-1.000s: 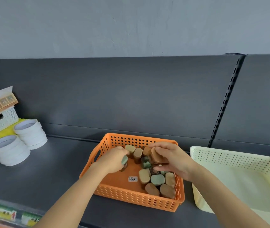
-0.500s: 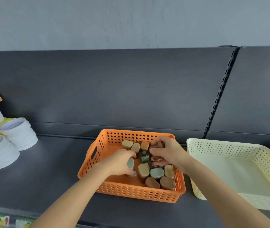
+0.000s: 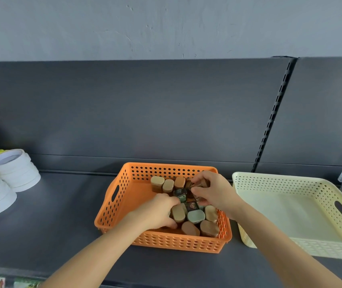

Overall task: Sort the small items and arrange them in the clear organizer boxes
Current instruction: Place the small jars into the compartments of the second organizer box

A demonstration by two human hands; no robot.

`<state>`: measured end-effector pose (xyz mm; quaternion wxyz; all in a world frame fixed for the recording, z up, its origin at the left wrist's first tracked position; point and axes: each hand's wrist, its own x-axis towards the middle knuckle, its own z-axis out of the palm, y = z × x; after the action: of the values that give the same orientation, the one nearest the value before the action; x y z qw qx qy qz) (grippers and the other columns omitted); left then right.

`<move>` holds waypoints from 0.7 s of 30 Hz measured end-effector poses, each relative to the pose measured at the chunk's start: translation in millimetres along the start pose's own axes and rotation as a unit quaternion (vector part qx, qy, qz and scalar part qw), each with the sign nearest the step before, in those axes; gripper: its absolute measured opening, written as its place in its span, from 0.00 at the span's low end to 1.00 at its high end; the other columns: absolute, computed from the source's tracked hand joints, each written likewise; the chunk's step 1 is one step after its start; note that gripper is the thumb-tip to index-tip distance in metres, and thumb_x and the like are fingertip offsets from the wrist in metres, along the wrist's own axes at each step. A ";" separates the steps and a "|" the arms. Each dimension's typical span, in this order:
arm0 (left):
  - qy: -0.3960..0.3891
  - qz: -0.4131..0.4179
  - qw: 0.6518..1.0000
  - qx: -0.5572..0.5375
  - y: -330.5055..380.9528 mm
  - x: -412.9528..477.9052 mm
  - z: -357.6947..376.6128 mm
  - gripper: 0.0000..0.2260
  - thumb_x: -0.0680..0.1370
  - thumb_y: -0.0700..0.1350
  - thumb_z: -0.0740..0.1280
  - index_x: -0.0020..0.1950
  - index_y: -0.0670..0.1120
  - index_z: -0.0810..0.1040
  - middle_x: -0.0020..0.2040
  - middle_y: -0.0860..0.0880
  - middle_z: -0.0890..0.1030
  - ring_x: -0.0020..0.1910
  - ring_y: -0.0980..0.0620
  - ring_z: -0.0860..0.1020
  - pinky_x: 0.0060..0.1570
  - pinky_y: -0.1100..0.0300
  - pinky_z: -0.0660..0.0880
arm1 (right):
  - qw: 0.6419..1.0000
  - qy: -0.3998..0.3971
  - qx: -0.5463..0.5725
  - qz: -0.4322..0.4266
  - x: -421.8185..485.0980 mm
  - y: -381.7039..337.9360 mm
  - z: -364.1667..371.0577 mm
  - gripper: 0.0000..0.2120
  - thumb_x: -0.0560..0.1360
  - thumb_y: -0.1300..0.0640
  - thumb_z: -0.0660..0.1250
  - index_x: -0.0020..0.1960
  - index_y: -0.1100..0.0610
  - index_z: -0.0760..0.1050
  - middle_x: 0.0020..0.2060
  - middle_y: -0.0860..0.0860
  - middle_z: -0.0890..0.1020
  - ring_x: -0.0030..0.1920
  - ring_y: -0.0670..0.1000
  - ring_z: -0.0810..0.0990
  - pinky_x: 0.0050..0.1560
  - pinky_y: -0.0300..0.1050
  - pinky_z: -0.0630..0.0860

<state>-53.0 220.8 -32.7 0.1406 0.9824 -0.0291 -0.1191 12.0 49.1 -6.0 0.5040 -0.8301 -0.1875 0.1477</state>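
Orange basket on dark shelf; grey wall.

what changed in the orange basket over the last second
The left hand carried a pale green tin from the left of the orange basket towards the near cluster. It now curls against a tan tin, the green one out of sight. The right hand, which held a brown tin up, sank and pinches a dark tin by the back row. That basket and the cream basket stayed put.
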 end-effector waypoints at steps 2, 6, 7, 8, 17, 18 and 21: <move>0.007 -0.003 1.000 -0.004 -3.8 -0.8 -1.0 0.27 0.72 0.49 0.73 0.69 0.50 0.70 0.65 0.46 0.74 0.60 0.46 0.74 0.55 0.53 0.74 | 1.000 -0.004 0.004 -0.005 -1.1 0.9 0.5 0.08 0.75 0.62 0.68 0.52 0.52 0.76 0.49 0.49 0.79 0.47 0.50 0.81 0.38 0.40 0.82; 0.011 -0.021 1.000 0.002 -11.4 -3.7 -2.2 0.24 0.72 0.49 0.73 0.66 0.49 0.71 0.62 0.48 0.76 0.57 0.48 0.76 0.53 0.55 0.76 | 1.000 -0.010 -0.015 -0.019 -1.5 1.4 0.5 0.08 0.75 0.62 0.68 0.50 0.52 0.76 0.47 0.47 0.79 0.46 0.49 0.81 0.37 0.39 0.82; 0.013 -0.029 0.999 0.004 -13.4 -3.8 -2.4 0.24 0.72 0.49 0.73 0.65 0.49 0.72 0.62 0.48 0.76 0.56 0.48 0.76 0.52 0.54 0.77 | 1.000 -0.009 -0.021 -0.020 -1.1 1.8 0.8 0.07 0.75 0.62 0.68 0.50 0.52 0.76 0.47 0.47 0.79 0.45 0.49 0.81 0.37 0.39 0.82; 0.014 -0.036 0.999 0.004 -14.7 -4.0 -3.0 0.24 0.72 0.49 0.74 0.66 0.49 0.71 0.63 0.48 0.75 0.57 0.48 0.76 0.53 0.54 0.77 | 0.999 -0.006 -0.024 -0.020 -0.2 2.5 1.4 0.07 0.75 0.62 0.68 0.50 0.51 0.76 0.47 0.47 0.79 0.45 0.49 0.81 0.37 0.40 0.82; 0.028 -0.025 0.999 0.034 -11.3 -8.7 -1.9 0.25 0.74 0.49 0.71 0.69 0.51 0.69 0.65 0.46 0.74 0.59 0.45 0.75 0.54 0.53 0.76 | 0.992 0.028 -0.117 -0.024 10.9 3.2 13.0 0.05 0.75 0.52 0.68 0.42 0.52 0.76 0.40 0.48 0.80 0.39 0.48 0.81 0.33 0.41 0.81; 0.039 -0.027 0.999 0.026 -13.1 -10.3 -3.1 0.24 0.75 0.48 0.71 0.69 0.51 0.69 0.64 0.47 0.74 0.59 0.46 0.75 0.53 0.55 0.75 | 0.987 0.036 -0.155 -0.026 12.4 3.2 14.3 0.07 0.75 0.50 0.68 0.41 0.52 0.75 0.38 0.48 0.80 0.36 0.48 0.81 0.33 0.41 0.81; 0.076 -0.031 0.997 0.007 -18.8 -15.0 -8.3 0.24 0.75 0.47 0.70 0.69 0.52 0.68 0.63 0.48 0.74 0.59 0.48 0.75 0.50 0.59 0.73 | 0.948 0.050 -0.311 -0.037 16.8 2.3 18.7 0.14 0.75 0.44 0.66 0.37 0.51 0.73 0.31 0.47 0.77 0.30 0.45 0.77 0.30 0.39 0.75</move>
<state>-65.1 242.4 -26.9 0.1317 0.9901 0.0116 -0.0479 19.2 70.5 -17.4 0.2342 -0.9445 -0.2294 0.0212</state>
